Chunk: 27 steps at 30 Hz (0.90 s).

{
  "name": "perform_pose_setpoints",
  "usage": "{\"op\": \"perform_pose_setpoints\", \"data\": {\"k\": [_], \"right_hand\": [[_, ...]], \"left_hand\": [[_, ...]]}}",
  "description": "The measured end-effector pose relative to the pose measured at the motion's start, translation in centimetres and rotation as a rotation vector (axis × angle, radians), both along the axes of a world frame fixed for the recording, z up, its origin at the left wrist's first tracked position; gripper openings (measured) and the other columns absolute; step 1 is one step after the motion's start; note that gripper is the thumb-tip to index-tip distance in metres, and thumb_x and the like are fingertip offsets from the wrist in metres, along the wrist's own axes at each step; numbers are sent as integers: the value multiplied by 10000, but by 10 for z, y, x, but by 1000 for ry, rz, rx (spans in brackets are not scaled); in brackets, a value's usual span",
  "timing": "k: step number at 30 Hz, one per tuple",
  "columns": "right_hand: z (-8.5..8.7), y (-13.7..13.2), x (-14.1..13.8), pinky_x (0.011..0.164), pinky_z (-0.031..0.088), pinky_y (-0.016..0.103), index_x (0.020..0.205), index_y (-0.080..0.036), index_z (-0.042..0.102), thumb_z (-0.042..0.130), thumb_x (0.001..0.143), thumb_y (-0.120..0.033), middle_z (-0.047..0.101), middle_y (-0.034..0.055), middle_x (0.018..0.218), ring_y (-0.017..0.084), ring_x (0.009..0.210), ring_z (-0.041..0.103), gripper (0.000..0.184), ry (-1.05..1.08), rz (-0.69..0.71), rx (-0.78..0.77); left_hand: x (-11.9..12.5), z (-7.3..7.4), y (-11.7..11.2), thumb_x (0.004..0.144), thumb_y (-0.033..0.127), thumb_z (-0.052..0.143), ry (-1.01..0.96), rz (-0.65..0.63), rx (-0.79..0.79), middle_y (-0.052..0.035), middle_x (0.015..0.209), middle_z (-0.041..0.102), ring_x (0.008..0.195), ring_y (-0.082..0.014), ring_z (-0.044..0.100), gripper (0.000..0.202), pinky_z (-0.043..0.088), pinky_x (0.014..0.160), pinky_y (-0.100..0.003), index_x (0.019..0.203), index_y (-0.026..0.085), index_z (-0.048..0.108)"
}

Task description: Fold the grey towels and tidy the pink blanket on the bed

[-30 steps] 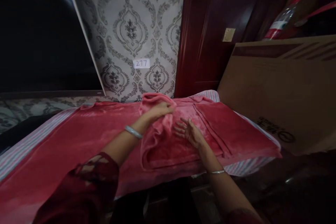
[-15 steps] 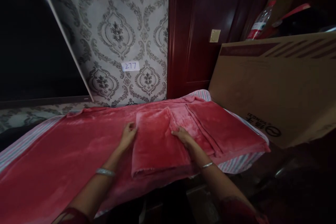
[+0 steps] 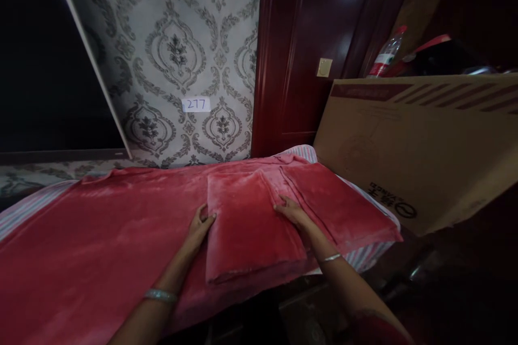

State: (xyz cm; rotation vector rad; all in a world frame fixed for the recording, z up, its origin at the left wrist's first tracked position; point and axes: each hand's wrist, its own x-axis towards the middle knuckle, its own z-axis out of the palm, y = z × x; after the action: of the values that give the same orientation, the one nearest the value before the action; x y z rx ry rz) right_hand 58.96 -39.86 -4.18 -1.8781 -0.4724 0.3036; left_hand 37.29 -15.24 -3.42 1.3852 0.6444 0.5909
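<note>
Red plush blanket (image 3: 247, 226) lying folded over on striped sheet (image 3: 366, 259): soft, light, prob. slippery, best taken at folded edges; L hand (image 3: 199, 230) and R hand (image 3: 294, 214) apart, flat on its sides, not clamped.

Seeing home bedroom, I'd say: damask wallpaper (image 3: 121, 27) on wall, dark red wooden door (image 3: 324, 21), striped bedsheet (image 3: 366, 256) under red fleece blanket (image 3: 101, 237), cardboard carton (image 3: 404, 161) propped alongside, plastic bottle (image 3: 386, 54) behind.
</note>
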Motion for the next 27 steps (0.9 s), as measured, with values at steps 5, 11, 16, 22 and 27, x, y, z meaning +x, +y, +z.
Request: {"op": "perform_pose_setpoints", "data": {"k": [5, 11, 16, 22, 27], "right_hand": [[32, 37, 32, 985, 510, 372, 1446, -164, 522, 697, 772, -318, 627, 137, 1359, 283, 1208, 621, 714, -17, -92, -127], [46, 82, 56, 995, 500, 334, 1399, -141, 568, 640, 804, -230, 650, 125, 1335, 251, 1180, 639, 606, -111, -127, -115], [30, 92, 70, 1030, 467, 312, 1365, -157, 594, 553, 809, -156, 657, 109, 1331, 222, 1207, 622, 557, -187, -206, -122], [18, 90, 88, 1002, 482, 328, 1292, -143, 649, 606, 839, -287, 694, 145, 1250, 260, 1169, 648, 477, -198, -232, -183], [27, 105, 108, 922, 526, 341, 1309, -113, 633, 625, 828, -330, 708, 170, 1196, 271, 1081, 684, 527, -235, -219, -145]], "left_hand": [[-6, 1, 1, 674, 537, 850, 8, -50, -3, -162, 1264, 682, 1143, -290, 674, 879, 553, 979, -403, 1408, 206, 495], [-4, -6, 4, 593, 684, 812, 0, -86, 74, -161, 1363, 632, 1212, -315, 637, 1081, 537, 1011, -396, 1481, 207, 422], [-1, -8, 4, 565, 715, 797, -6, -117, 111, -179, 1445, 566, 1292, -327, 579, 1180, 511, 1052, -395, 1520, 184, 351], [0, -11, 5, 569, 703, 801, 19, -93, 98, -187, 1454, 556, 1321, -334, 555, 1154, 490, 1078, -404, 1509, 187, 374], [1, -15, 7, 644, 672, 779, 32, -43, 78, -154, 1465, 553, 1355, -322, 522, 997, 457, 1111, -415, 1468, 221, 445]]}}
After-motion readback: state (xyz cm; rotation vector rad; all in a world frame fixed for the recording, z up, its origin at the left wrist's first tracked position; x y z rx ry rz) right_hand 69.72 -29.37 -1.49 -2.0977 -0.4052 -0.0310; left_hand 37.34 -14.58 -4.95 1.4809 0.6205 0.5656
